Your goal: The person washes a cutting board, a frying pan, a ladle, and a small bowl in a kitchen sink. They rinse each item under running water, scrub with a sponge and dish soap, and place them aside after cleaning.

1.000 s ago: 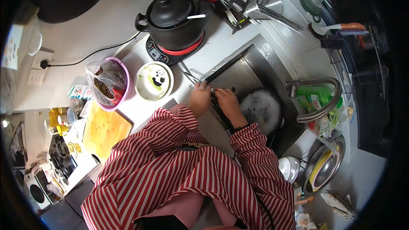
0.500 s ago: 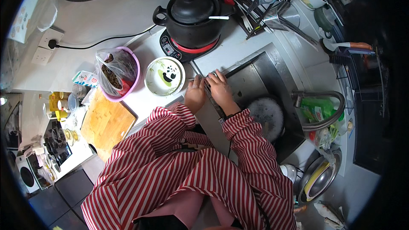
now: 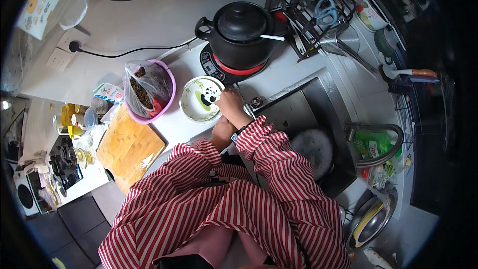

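A white bowl with a panda and bamboo pattern [image 3: 195,100] rests on the counter; a doubled rim suggests another under it. My right hand [image 3: 232,105] reaches over to its right rim, thumb and fingers closed on the edge. Below it, my left hand [image 3: 222,135] lies close to the near right side of the bowl, its fingers mostly hidden behind the right hand and wrist. A small round metal piece [image 3: 256,102] sits at the sink's edge, just right of my right hand.
Behind the bowl, a black lidded pot [image 3: 241,35] stands on an electric cooker [image 3: 211,65]. Left are a pink basin [image 3: 172,92] holding a plastic bag and a wooden cutting board [image 3: 130,144]. The sink [image 3: 298,104], with a foamy pan [image 3: 313,147], lies right.
Both hands have left the sink's edge and moved left toward the bowl. My right hand now grips its rim and crosses over the left. The view has shifted slightly.
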The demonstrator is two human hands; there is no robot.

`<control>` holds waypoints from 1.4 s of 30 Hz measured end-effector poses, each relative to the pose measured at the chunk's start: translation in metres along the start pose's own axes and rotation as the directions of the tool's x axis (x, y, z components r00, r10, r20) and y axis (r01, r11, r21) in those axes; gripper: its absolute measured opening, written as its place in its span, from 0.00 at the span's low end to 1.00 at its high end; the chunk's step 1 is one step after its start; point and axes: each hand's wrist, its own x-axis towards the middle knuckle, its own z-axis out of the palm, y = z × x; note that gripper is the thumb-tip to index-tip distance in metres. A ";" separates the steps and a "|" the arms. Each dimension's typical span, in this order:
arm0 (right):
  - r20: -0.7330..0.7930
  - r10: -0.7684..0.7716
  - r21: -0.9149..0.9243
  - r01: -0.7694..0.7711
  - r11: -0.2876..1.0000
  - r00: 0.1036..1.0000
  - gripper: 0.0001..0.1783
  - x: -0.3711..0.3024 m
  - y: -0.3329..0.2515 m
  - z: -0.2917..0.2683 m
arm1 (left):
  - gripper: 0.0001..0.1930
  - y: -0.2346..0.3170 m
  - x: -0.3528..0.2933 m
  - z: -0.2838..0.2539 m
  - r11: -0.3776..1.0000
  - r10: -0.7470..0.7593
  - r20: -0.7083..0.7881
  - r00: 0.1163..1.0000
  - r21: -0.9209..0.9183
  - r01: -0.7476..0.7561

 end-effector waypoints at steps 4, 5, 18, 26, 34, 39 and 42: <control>0.093 0.232 0.171 -0.245 0.954 0.968 0.17 0.007 -0.004 -0.001 | 0.24 -0.004 -0.006 -0.001 0.997 -0.006 -0.072 0.997 -0.076 0.000; 0.056 0.219 0.194 -0.225 0.955 0.974 0.16 0.007 -0.004 -0.002 | 0.23 -0.003 -0.006 -0.001 0.997 0.001 -0.070 0.998 -0.075 -0.007; -0.067 0.304 0.877 -0.089 0.472 0.950 0.09 -0.084 0.101 -0.060 | 0.27 0.058 0.011 -0.009 0.012 -0.169 0.127 0.977 -0.991 0.131; 0.136 0.598 0.841 -0.411 0.352 0.790 0.15 -0.190 0.235 -0.016 | 0.20 0.116 0.086 0.008 0.619 -0.228 -0.071 0.971 -0.781 0.088; 0.036 0.747 0.099 -0.747 0.658 0.663 0.22 -0.284 0.348 0.082 | 0.26 0.184 0.115 0.060 0.950 0.082 0.142 0.986 -0.309 -0.034; -0.082 0.853 0.280 -0.809 0.516 0.516 0.22 -0.294 0.339 0.096 | 0.24 0.219 0.127 0.124 0.968 0.212 0.236 0.948 -0.184 -0.171; -0.052 0.943 0.374 -0.869 0.322 0.327 0.22 -0.313 0.333 0.083 | 0.25 0.249 0.129 0.156 0.991 0.133 0.423 0.896 -0.080 -0.110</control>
